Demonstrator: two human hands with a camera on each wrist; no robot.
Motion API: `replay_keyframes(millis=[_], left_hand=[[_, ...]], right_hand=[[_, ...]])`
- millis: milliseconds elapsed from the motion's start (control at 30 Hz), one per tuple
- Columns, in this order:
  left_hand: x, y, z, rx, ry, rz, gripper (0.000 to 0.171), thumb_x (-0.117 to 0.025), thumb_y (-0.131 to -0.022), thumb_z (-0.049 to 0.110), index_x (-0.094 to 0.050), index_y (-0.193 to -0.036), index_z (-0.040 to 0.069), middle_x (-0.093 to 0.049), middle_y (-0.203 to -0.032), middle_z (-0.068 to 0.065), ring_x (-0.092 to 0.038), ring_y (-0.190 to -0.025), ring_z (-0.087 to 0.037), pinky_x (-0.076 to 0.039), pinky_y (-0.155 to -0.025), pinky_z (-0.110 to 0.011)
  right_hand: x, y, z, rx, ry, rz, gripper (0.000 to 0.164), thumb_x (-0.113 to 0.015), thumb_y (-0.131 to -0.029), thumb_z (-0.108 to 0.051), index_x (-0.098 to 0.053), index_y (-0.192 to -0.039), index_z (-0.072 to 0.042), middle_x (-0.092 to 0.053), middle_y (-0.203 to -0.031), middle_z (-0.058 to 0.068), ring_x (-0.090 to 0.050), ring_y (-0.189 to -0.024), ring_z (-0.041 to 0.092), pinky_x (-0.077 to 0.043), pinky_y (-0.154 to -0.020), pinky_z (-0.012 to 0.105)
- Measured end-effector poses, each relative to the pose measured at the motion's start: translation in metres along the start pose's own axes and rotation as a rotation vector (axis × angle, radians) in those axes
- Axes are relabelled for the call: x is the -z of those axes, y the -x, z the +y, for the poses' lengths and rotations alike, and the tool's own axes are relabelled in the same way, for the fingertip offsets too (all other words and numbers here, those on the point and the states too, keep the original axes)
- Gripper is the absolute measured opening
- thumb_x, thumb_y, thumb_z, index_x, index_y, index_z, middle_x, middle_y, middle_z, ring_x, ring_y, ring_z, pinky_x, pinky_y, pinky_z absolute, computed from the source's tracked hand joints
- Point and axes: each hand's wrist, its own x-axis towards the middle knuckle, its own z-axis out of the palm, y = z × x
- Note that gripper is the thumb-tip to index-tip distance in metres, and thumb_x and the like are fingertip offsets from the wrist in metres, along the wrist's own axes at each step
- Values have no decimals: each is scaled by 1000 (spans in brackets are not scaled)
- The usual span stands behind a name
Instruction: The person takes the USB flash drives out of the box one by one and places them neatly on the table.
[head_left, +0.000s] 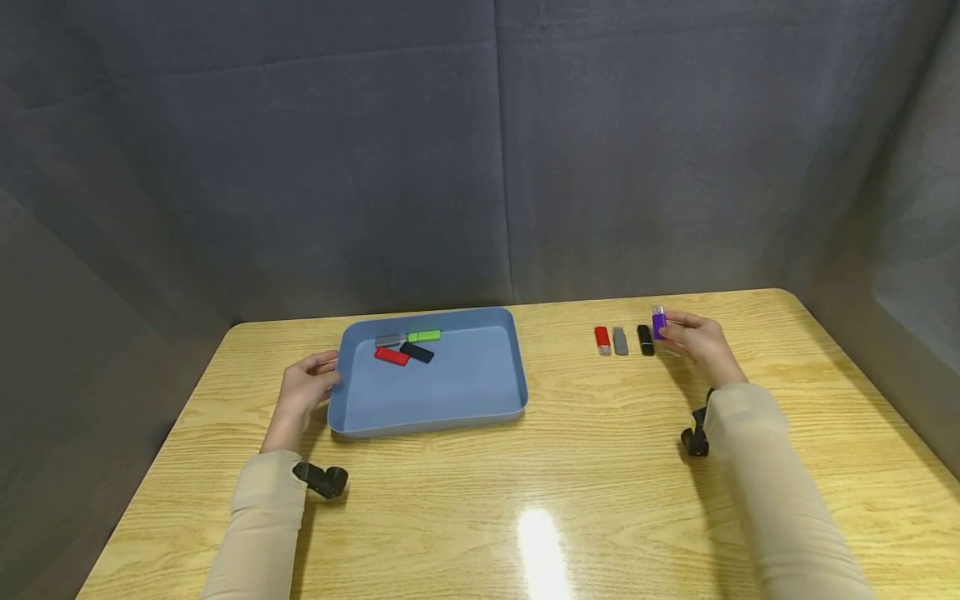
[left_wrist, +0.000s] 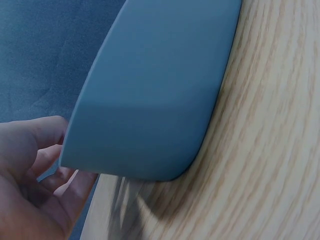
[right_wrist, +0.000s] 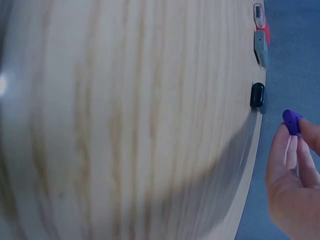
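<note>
Between thumb and fingertips, my right hand (head_left: 697, 343) pinches a purple USB stick (head_left: 659, 325), its metal plug pointing away; it hangs above the table in the right wrist view. To its left, in a row on the wood, lie a black USB stick (head_left: 646, 340), a grey USB stick (head_left: 620, 341) and a red USB stick (head_left: 602, 340). With relaxed fingers, my left hand (head_left: 303, 387) touches the left wall of a blue tray (head_left: 431, 423). Inside it are a green USB stick (head_left: 425, 336), a grey one (head_left: 388, 341), another red one (head_left: 392, 356) and another black one (head_left: 417, 352).
The wooden table (head_left: 450, 508) ends in front of a dark grey cloth backdrop (head_left: 360, 167), which also stands along both sides. A small black camera (head_left: 322, 479) is strapped to the left sleeve, another black camera (head_left: 696, 433) to the right.
</note>
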Motion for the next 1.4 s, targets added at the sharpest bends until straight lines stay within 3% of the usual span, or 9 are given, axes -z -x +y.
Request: replay_keyframes(millis=[200,467,733,900,967,1067,1200,1333,1400], left_hand=[[1,1,0,0,-4,-2,53,-50,-87,0,-46,-140,1,-51,-138,-23,-57,-94,-7,-48,-69,-13],[0,-1,0,-1,2,2,54,-50,-86,0,-46,-140,1,-51,-138,-22,-57,-97,-10,-48,-69,-13],[1,0,1,-2,-4,0,54,-50,-86,1,-46,-140,2,-51,-139,-21,-57,-97,-9,-48,-69,-14],[1,0,0,3,-9,4,54,-50,-87,2,-45,-140,2,-51,-139,-21,-57,-100,-11,-47,-70,-14],[0,0,0,2,-5,2,54,-50,-87,1,-45,-140,2,-51,-139,-22,-57,-97,-9,-48,-70,-14],[1,0,0,-1,0,-1,54,-50,-87,1,-45,-140,1,-50,-138,-22,-57,-93,-6,-48,-69,-13],[1,0,0,-5,3,-3,54,-50,-87,1,-45,-140,1,-50,-138,-22,-56,-91,-4,-48,-68,-13],[1,0,0,-4,1,0,54,-50,-86,1,-46,-140,1,-51,-138,-22,-56,-93,-6,-48,-68,-13],[1,0,0,-2,-3,3,53,-50,-87,1,-46,-140,2,-51,-138,-22,-57,-97,-9,-48,-69,-14]], right_hand=[[5,2,1,-6,57,0,58,-48,-98,-8,-23,-147,9,-54,-104,-8,-60,-81,-11,-50,-89,14],[10,4,2,-14,162,17,57,-46,-99,-12,-24,-147,8,-46,-131,13,-56,-81,-14,-50,-87,11],[18,5,5,-19,161,15,58,-48,-98,-12,-25,-147,9,-53,-93,-20,-57,-80,-15,-50,-84,10],[19,5,6,-45,136,23,59,-50,-96,-8,-24,-146,11,-55,-79,-27,-57,-76,-14,-50,-78,9],[19,5,6,-54,139,25,60,-51,-96,-8,-24,-146,11,-56,-82,-24,-57,-76,-14,-50,-77,9],[20,5,8,-70,165,28,60,-51,-96,-11,-26,-146,10,-62,-110,2,-56,-75,-15,-50,-78,9],[20,3,10,-84,176,40,59,-52,-96,-12,-27,-146,8,-32,-147,26,-54,-75,-16,-50,-80,9],[21,1,12,-79,183,39,58,-51,-96,-10,-28,-145,10,-33,-146,27,-54,-75,-16,-51,-79,9],[22,0,13,-76,185,37,59,-51,-95,-9,-27,-145,11,-45,-136,23,-55,-74,-15,-51,-79,9]])
